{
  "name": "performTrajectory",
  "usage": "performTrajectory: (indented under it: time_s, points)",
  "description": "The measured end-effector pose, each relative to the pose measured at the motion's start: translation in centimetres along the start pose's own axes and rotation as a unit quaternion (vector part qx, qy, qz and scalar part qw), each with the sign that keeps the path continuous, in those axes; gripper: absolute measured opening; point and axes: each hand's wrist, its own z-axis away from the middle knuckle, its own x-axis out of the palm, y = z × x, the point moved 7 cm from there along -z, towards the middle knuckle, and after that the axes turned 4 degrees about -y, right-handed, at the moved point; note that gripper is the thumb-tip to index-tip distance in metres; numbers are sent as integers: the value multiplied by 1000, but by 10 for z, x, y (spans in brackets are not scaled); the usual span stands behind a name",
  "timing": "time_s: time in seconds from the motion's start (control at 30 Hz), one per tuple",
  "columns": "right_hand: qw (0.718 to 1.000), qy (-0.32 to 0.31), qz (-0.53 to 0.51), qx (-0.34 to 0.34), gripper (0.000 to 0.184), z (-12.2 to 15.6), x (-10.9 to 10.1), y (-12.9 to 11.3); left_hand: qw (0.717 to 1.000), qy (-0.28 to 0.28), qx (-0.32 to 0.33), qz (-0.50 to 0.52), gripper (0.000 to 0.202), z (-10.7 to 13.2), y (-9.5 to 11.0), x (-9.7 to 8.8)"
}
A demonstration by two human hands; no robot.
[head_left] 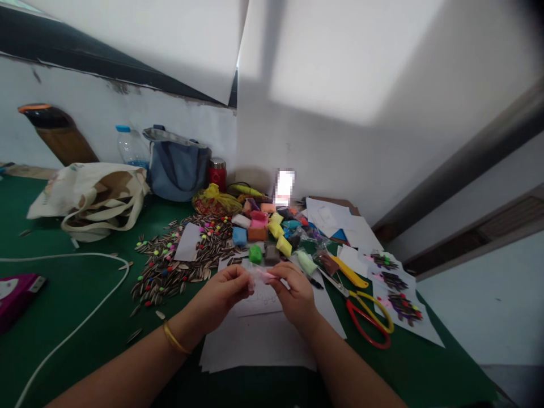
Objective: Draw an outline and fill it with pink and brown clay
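Observation:
My left hand (223,292) and my right hand (295,294) meet over white paper sheets (259,334) on the green table. Both pinch a small clear plastic packet with pink clay (261,275) inside, fingers closed on its two ends. A gold bangle (174,339) circles my left wrist. Just beyond the hands lie several small bags of coloured clay (266,229), including a green lump (255,253) and yellow pieces. A heap of sunflower seeds (178,263) dotted with tiny coloured clay balls spreads to the left.
Red-and-yellow scissors (369,317) and a yellow-handled cutter (348,273) lie to the right, beside sheets bearing seed pictures (399,303). A cream tote bag (91,195), blue bag (176,167), water bottle (130,144) and red flask (217,173) stand by the wall. A white cable (85,317) crosses the left.

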Motion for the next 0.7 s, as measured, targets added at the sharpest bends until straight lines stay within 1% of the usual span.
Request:
performTrajectory:
  time_s: [0.1, 0.17, 0.3, 0.4, 0.5, 0.57, 0.6, 0.7]
  points:
    - [1000, 4, -18, 6, 13, 0, -1, 1, 998, -20, -24, 60, 18, 1, -3, 4]
    - [1000, 2, -24, 6, 14, -1, 0, 1, 997, -17, -36, 69, 16, 1, -4, 3]
    - [999, -37, -26, -6, 21, 0, 8, -1, 999, 15, -41, 27, 19, 1, -4, -3]
    - [997, -72, -35, -8, 25, 2, 15, 1, 998, 24, -52, 0, 21, 1, -5, -4]
    - [995, -89, -43, -7, 28, 3, 18, 3, 997, 49, -52, -11, 22, 1, -6, -6]
    - [994, -92, -49, -9, 28, 3, 18, 2, 996, 72, -35, -49, 21, 0, -4, -10]
    - [994, -91, -52, -9, 26, 3, 17, 1, 993, 81, -21, -86, 19, 0, -1, -12]
    - [995, -76, -56, 0, 18, 1, 16, -1, 968, 97, 33, -227, 17, 0, 10, -13]
